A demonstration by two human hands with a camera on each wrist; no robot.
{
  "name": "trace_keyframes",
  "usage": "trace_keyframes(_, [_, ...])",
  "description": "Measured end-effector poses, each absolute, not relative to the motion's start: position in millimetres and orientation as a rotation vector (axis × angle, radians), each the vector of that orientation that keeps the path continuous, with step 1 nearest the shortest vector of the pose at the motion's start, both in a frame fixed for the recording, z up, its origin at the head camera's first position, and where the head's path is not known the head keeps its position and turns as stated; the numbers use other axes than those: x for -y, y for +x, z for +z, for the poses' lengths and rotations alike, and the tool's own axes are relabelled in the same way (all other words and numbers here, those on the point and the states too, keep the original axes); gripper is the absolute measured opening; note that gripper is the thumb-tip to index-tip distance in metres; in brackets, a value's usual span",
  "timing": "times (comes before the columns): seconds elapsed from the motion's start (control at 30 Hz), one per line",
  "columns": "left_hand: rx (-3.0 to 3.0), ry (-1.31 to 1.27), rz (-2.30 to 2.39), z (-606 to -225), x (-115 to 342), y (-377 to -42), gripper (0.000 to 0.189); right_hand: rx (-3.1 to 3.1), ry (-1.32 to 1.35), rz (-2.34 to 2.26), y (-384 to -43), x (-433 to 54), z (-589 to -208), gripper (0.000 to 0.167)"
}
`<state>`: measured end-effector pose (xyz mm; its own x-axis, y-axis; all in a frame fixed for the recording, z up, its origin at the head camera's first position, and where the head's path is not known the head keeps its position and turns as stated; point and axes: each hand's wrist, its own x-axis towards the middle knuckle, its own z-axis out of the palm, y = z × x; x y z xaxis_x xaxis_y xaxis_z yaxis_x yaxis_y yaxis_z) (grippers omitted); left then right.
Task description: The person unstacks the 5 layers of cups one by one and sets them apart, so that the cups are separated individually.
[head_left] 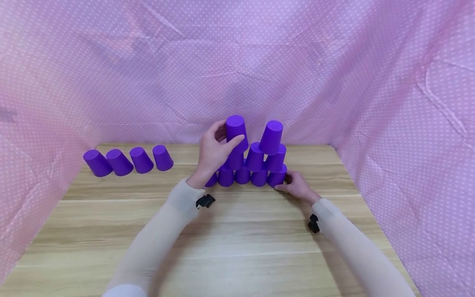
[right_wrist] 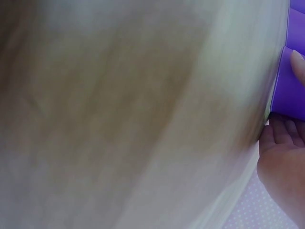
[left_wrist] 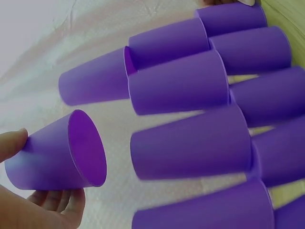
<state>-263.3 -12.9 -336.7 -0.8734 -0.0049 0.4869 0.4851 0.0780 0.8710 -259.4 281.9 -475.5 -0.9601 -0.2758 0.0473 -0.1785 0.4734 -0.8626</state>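
Observation:
Upside-down purple cups form a stack on the table, with several in the bottom row (head_left: pixel 242 176) and a second row (head_left: pixel 255 157) on top. A single third-level cup (head_left: pixel 271 138) bridges the right of the second row. My left hand (head_left: pixel 212 156) holds another cup (head_left: pixel 236 127), mouth down, between thumb and fingers. In the left wrist view this held cup (left_wrist: pixel 45 155) is apart from the stacked cups. My right hand (head_left: pixel 298 187) grips the rightmost bottom cup (head_left: pixel 277 176), thumb in front and fingers at its far side. My left hand hides part of the stack's left end.
Several more upside-down purple cups (head_left: pixel 142 160) stand in a row at the table's back left. The wooden table (head_left: pixel 237 239) ends at pink dotted cloth (head_left: pixel 237 62) behind and on both sides.

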Motion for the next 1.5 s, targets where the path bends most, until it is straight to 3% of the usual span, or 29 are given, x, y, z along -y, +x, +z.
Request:
trace_keyframes(0.17, [1.985,-0.438,-1.837,-331,36,-248,0.05,-2.587,-0.405,-1.528,-254,-278,-466,0.044])
trace_keyframes(0.43, [1.984,-0.37,-1.784,-320,68,-227,0.042,-2.647,-0.362,-1.462,-266,-289,-491,0.046])
trace_keyframes(0.73, [2.028,-0.192,-1.715,-371,113,-240,0.049,-2.653,-0.346,-1.414,-269,-290,-497,0.044])
trace_keyframes(1.5, [2.425,0.185,-1.529,-435,216,-228,0.061,-2.603,-0.397,-1.506,-260,-282,-476,0.046])
